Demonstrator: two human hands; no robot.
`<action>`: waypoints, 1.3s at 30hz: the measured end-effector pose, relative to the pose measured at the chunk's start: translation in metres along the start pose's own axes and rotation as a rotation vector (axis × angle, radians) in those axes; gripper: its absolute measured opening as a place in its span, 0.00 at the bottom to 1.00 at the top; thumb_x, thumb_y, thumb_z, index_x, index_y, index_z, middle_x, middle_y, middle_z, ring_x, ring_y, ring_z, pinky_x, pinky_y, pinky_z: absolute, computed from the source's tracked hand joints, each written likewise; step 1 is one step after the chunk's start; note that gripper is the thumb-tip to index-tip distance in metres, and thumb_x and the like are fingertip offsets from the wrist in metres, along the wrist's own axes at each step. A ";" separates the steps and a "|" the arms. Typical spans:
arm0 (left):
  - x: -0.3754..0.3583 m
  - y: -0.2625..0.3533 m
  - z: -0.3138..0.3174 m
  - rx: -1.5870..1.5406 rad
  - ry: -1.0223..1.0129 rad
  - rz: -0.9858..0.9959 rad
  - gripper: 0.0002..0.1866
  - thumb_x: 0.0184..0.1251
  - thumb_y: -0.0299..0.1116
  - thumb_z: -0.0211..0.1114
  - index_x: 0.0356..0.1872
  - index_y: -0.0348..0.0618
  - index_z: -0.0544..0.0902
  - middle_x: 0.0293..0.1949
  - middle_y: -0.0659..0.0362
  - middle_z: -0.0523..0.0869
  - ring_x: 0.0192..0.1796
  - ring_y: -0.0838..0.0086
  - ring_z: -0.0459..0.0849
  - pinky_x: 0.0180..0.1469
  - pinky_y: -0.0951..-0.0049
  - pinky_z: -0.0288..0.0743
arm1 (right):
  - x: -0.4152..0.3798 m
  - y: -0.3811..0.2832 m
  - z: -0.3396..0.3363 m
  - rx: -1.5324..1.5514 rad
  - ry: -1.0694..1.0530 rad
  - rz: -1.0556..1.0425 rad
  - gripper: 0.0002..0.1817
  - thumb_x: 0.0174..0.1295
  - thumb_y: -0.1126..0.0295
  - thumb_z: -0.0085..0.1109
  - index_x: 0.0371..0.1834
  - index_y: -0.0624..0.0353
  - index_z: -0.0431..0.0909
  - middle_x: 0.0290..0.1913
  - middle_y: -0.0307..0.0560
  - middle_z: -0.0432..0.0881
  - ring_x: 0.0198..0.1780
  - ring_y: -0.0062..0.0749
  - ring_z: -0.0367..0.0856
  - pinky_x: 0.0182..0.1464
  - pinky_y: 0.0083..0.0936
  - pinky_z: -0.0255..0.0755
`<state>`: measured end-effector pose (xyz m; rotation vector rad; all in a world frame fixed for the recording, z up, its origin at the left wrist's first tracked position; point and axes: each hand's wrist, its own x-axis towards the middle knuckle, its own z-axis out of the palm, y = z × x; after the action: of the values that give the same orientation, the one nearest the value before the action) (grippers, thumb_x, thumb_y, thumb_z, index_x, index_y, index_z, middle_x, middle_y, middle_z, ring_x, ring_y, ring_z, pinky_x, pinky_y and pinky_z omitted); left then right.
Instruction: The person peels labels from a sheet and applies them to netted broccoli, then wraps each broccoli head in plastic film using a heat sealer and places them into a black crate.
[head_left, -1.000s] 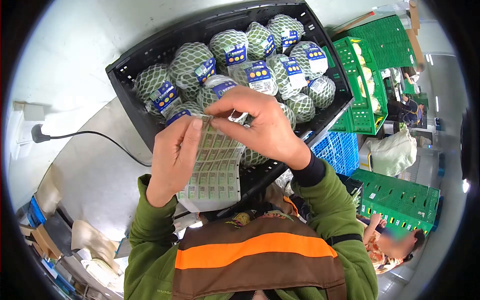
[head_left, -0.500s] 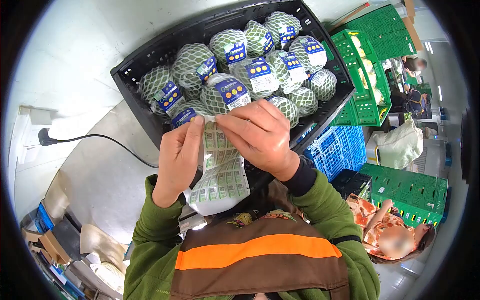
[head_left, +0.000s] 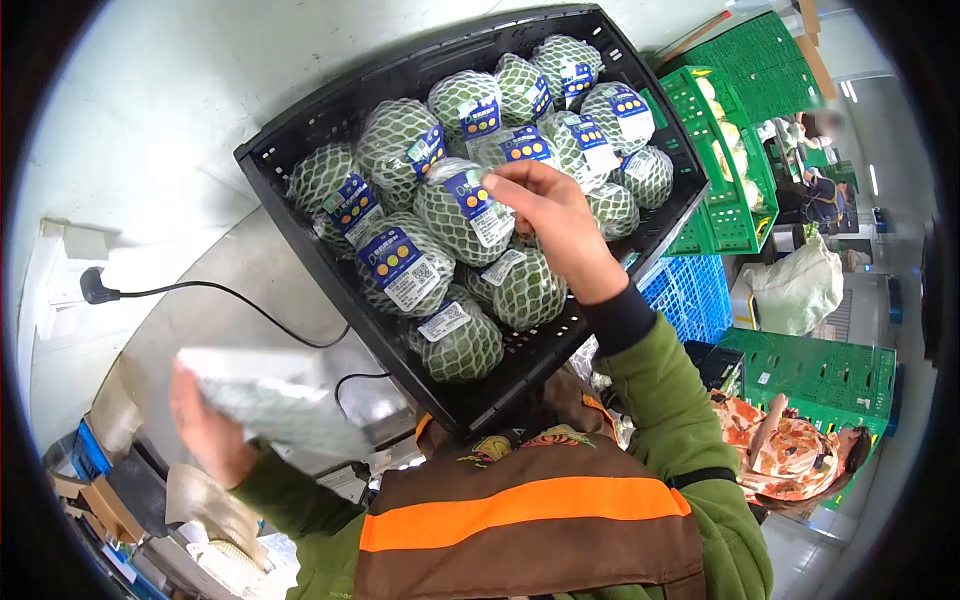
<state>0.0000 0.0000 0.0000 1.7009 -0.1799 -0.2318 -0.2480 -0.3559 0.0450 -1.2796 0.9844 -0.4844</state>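
Observation:
Round green produce in white netting, with blue-and-white labels, fills a black crate (head_left: 470, 405) in front of me. My right hand (head_left: 555, 215) reaches over the crate with its fingers pinched together. The fingertips are at the label of one netted green ball (head_left: 448, 225) in the middle, beside a small pale-green sticker (head_left: 472, 180) on its upper corner. My left hand (head_left: 208, 425) is out at the lower left, closed on the edge of a sheet of stickers (head_left: 285, 400), both smeared by motion.
A black cable with a plug (head_left: 100, 287) runs along the wall to the left. Green crates (head_left: 715, 215) with produce, a blue crate (head_left: 690, 295) and a white sack (head_left: 800, 285) are at the right. A person in a patterned top (head_left: 775, 450) is at the lower right.
My hands have moved apart. The left carried the sticker sheet down and left, away from the crate; the right moved up to the label of the middle netted ball.

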 end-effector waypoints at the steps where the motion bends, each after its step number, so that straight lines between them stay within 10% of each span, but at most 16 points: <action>1: 0.007 -0.006 -0.028 -0.143 -0.041 -0.065 0.20 0.78 0.38 0.55 0.55 0.30 0.80 0.48 0.53 0.85 0.50 0.70 0.83 0.53 0.69 0.77 | 0.007 0.001 -0.001 -0.129 -0.009 -0.018 0.18 0.59 0.61 0.72 0.41 0.67 0.84 0.37 0.39 0.84 0.36 0.17 0.77 0.39 0.17 0.69; 18: 0.015 -0.192 -0.134 -0.108 0.033 -0.703 0.19 0.76 0.43 0.54 0.44 0.33 0.82 0.37 0.58 0.85 0.37 0.71 0.85 0.41 0.70 0.79 | 0.051 0.027 0.005 -0.908 0.103 -0.228 0.22 0.50 0.58 0.75 0.38 0.67 0.84 0.25 0.45 0.84 0.27 0.26 0.81 0.32 0.27 0.73; 20: 0.014 -0.209 -0.146 0.182 -0.014 -0.624 0.23 0.75 0.47 0.55 0.41 0.31 0.83 0.34 0.59 0.85 0.37 0.70 0.84 0.41 0.66 0.76 | 0.046 0.018 0.010 -1.145 0.302 -0.365 0.24 0.50 0.56 0.73 0.44 0.61 0.79 0.29 0.51 0.85 0.34 0.45 0.86 0.38 0.38 0.78; 25: 0.019 -0.223 -0.147 0.938 -0.033 -0.497 0.25 0.73 0.48 0.57 0.49 0.31 0.83 0.41 0.49 0.89 0.40 0.62 0.86 0.46 0.61 0.76 | 0.031 0.022 0.052 -0.419 -0.160 -0.198 0.32 0.53 0.58 0.76 0.53 0.69 0.75 0.34 0.48 0.85 0.33 0.26 0.82 0.37 0.24 0.76; 32: 0.020 -0.164 -0.107 0.947 0.447 0.022 0.21 0.70 0.44 0.63 0.53 0.37 0.84 0.54 0.46 0.85 0.54 0.59 0.84 0.56 0.61 0.77 | 0.028 0.037 0.089 -0.416 -0.215 -0.078 0.28 0.49 0.66 0.74 0.52 0.69 0.76 0.35 0.50 0.86 0.36 0.32 0.86 0.40 0.27 0.78; 39: 0.016 -0.103 -0.061 0.659 0.449 0.011 0.17 0.72 0.41 0.64 0.49 0.36 0.86 0.47 0.51 0.88 0.49 0.66 0.86 0.55 0.66 0.79 | 0.030 0.038 0.106 -0.789 -0.183 -0.127 0.28 0.46 0.67 0.73 0.51 0.64 0.77 0.34 0.50 0.87 0.36 0.41 0.87 0.41 0.31 0.77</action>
<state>0.0293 0.0695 -0.0942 2.3537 0.0827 0.2525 -0.1527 -0.3095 -0.0037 -2.0590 0.9736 -0.0508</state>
